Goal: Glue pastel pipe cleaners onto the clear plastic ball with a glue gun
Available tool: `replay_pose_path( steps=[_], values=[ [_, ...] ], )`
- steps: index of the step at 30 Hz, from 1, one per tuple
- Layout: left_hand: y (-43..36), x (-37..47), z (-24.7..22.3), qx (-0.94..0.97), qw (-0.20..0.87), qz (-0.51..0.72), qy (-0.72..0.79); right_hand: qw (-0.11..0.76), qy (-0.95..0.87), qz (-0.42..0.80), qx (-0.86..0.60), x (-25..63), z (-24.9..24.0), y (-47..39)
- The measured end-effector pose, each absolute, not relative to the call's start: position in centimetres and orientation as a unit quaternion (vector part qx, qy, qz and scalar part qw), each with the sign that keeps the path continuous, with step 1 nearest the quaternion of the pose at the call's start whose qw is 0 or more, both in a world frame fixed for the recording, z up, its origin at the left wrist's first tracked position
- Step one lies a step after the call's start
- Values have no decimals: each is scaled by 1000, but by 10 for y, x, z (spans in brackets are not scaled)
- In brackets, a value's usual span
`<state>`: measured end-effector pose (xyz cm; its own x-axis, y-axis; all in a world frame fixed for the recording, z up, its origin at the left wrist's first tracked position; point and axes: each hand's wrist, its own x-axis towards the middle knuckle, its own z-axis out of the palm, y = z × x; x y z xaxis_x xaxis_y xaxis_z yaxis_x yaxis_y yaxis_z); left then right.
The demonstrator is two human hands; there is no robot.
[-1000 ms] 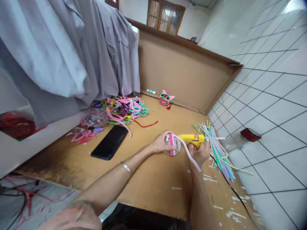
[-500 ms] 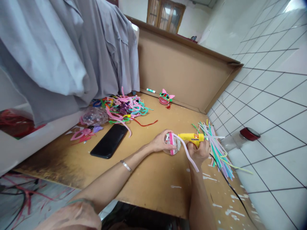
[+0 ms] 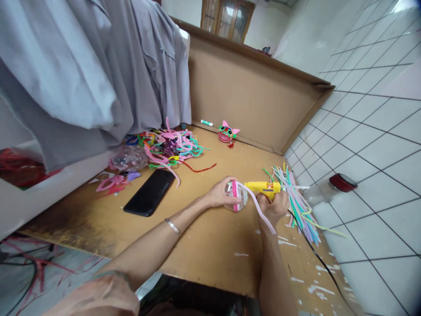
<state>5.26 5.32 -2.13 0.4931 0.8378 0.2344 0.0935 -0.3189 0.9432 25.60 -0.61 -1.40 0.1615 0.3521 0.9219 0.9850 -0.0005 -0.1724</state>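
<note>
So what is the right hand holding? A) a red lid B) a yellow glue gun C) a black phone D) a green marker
B: the right hand is wrapped around the yellow glue gun, whose nozzle points at the clear ball held by the left hand.

Floor: white tiled floor [image 3: 371, 145], dark grout, daylight glare at far right.
Board: brown cardboard sheet [image 3: 204, 245] w/ upright cardboard wall [image 3: 250, 96] along far edge.
Left: grey cloth [image 3: 82, 70] draped.
Back: wooden window [image 3: 226, 22], white wall [image 3: 305, 35].
</note>
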Motion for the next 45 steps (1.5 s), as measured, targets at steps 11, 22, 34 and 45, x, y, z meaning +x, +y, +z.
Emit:
replay_pose_path(
  steps=[11,22,34,45],
  values=[
    [52,52,-18,716,484,383,326,448,-548,-334,-622,258,-15,-6],
    [55,53,-24,719,480,388,320,455,-543,-349,-613,255,-13,-7],
    [50,51,-17,717,490,379,320,475,-533,-301,-633,254,-12,-7],
    [50,51,-17,719,491,373,321,488,-519,-286,-641,258,-12,-5]
  ],
)
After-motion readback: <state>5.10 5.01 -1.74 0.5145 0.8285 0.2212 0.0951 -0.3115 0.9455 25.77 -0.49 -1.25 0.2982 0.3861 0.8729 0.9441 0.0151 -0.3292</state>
